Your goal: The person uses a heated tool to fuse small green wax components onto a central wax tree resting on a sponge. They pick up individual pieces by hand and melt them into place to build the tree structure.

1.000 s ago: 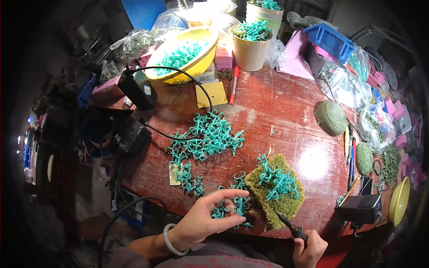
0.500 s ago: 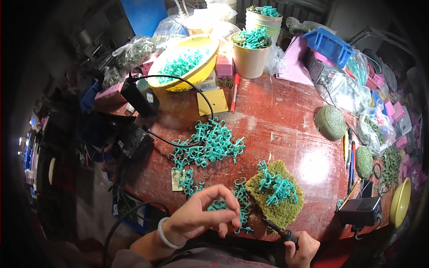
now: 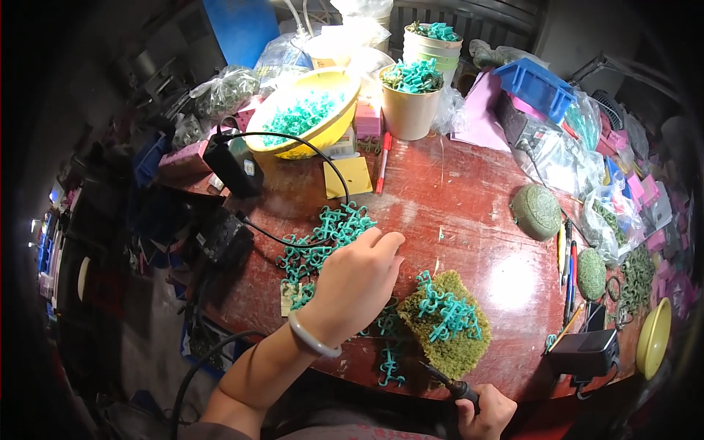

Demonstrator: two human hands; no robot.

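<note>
Teal pieces (image 3: 449,314) on a mossy pad (image 3: 458,361)

Head view: near the front edge of the red surface (image 3: 469,231), your right hand (image 3: 489,412) grips a black-handled tool (image 3: 460,391) beside the pad. Your left hand (image 3: 357,275), fingers bent, overhangs the loose pile (image 3: 306,258) toward the left edge; its grip cannot be told. Seemingly, some pieces are set out, many left loose.

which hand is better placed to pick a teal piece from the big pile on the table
Probably the left hand: it is right by the teal pile, and no tool shows in it. The right hand is farther off and grips a black-handled tool.
</note>
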